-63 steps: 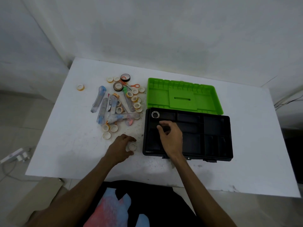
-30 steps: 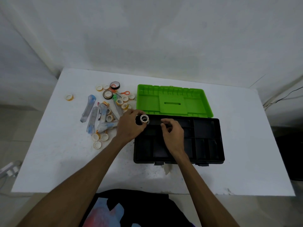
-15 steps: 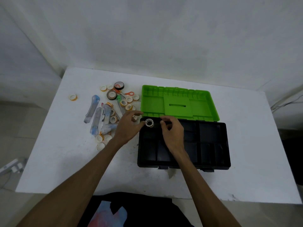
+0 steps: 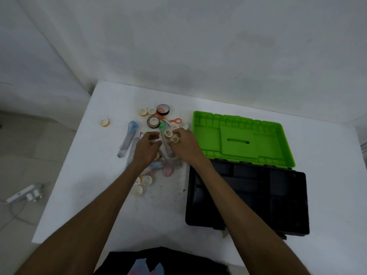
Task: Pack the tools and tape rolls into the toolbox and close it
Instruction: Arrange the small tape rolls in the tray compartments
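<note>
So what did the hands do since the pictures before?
Both hands left the black toolbox and went left to the pile of tape rolls and tools. The right hand now pinches a small tape roll; the left hand reaches into the pile, fingers loosely curled, holding nothing visible. The green lid stayed open, and the lone roll stayed put.

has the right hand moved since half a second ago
Yes. The right hand left the black toolbox tray and went left, over the pile of tape rolls.
</note>
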